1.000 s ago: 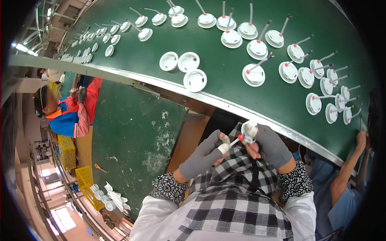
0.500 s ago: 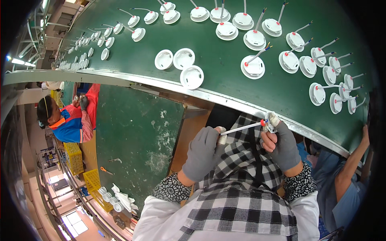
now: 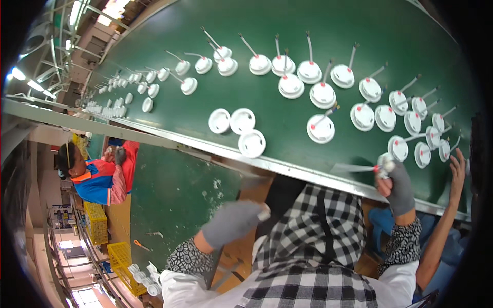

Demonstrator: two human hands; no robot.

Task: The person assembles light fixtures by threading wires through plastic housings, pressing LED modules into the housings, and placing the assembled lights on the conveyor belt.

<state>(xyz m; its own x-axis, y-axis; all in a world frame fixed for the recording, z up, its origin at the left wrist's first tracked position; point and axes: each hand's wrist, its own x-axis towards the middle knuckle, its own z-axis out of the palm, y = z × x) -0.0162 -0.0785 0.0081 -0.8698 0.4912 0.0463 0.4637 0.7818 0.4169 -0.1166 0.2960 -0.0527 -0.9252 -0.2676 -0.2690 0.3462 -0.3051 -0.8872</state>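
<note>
My right hand [image 3: 400, 187], in a grey glove with covered fingertips, is closed around a small white fitting at the conveyor's near edge. From the fitting a white cable [image 3: 354, 168] with a red collar points left, its free end blurred. To the left, my left hand [image 3: 233, 223], gloved the same way, hangs apart from the cable over the gap beside my lap; motion smears its fingers. Just beyond my right hand stand round white covers [image 3: 397, 149] with upright cables and red collars. Three white covers without cables [image 3: 251, 143] lie by the edge farther left.
Rows of cabled covers spread along the green conveyor [image 3: 287, 123] with its metal rim [image 3: 308, 177]. A co-worker's bare hand [image 3: 456, 172] touches the belt at right. Across a green table [image 3: 174, 205], another person [image 3: 97, 174] works. Yellow crates [image 3: 120, 256] and orange scissors [image 3: 141, 245] are at left.
My left hand has let go of the cable and moved down left. My right hand has carried the fitting right, over the conveyor edge. The co-worker's hand now reaches onto the belt.
</note>
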